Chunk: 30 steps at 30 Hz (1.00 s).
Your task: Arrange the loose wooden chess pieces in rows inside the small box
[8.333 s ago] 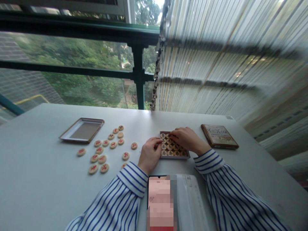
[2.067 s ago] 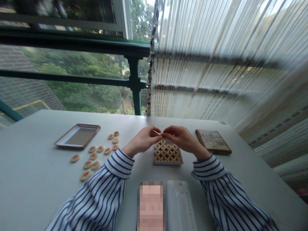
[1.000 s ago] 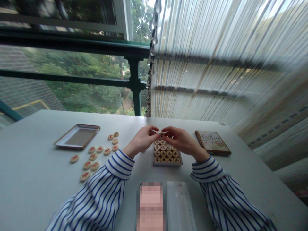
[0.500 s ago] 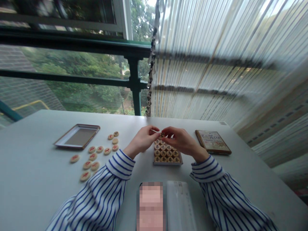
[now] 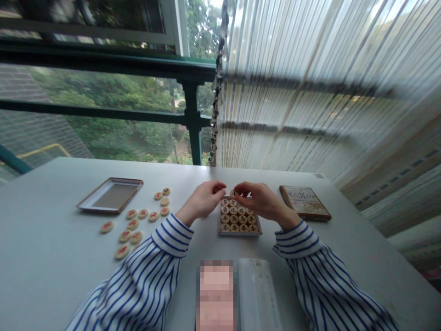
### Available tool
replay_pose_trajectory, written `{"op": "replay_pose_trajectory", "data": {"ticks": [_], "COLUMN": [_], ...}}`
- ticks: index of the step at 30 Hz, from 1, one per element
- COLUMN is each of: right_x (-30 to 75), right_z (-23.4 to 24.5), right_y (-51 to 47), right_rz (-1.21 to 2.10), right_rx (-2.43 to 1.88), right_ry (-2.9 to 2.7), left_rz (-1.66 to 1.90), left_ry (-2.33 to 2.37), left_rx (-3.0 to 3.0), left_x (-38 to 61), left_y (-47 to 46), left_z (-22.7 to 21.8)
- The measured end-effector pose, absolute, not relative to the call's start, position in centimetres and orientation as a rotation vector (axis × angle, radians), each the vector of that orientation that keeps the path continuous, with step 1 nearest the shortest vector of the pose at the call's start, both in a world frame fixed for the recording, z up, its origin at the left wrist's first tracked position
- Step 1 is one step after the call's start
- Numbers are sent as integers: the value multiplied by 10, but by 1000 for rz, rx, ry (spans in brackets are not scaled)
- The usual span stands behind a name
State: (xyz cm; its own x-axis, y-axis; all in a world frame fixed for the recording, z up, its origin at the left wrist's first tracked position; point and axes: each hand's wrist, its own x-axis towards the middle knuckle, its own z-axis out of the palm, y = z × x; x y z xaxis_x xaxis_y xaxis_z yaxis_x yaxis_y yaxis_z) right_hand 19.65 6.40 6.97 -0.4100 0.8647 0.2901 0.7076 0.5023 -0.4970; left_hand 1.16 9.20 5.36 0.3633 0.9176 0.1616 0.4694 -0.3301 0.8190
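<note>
A round wooden Chinese chess piece (image 5: 233, 193) with a black character is pinched by my right hand (image 5: 259, 201), just above the far edge of the box. Below it, the shallow box (image 5: 240, 234) holds rows of black-marked pieces (image 5: 234, 219), face up and side by side; my right hand covers its far right part. My left hand (image 5: 204, 199) hovers at the box's far left corner, fingertips slightly apart and off the piece, with nothing visible in them.
Loose pieces, mostly red-marked (image 5: 131, 224), lie left of my left arm. An open tray-like lid (image 5: 118, 212) rests behind them. At the right is a closed decorated case (image 5: 306, 203). A blurred-out phone-like object (image 5: 216, 294) and a pale long case (image 5: 258, 294) are near me.
My left fingertips have drawn slightly left, away from the piece, which both hands touched before. The piece stays in my right hand, now tilted more face up.
</note>
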Motion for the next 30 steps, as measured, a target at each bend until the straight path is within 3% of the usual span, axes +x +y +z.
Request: {"op": "replay_pose_trajectory", "data": {"ticks": [11, 30], "right_x": [203, 208], "right_z": [67, 60], "right_y": [68, 72], "right_rz": [266, 23], "right_rx": [-1480, -1709], "right_ry": [-2357, -2586], "left_rz": [584, 437], "left_ry": [1443, 1422], "left_rx": [2371, 2465], "left_x": [11, 11], "left_y": [84, 85], "left_z": [50, 42]}}
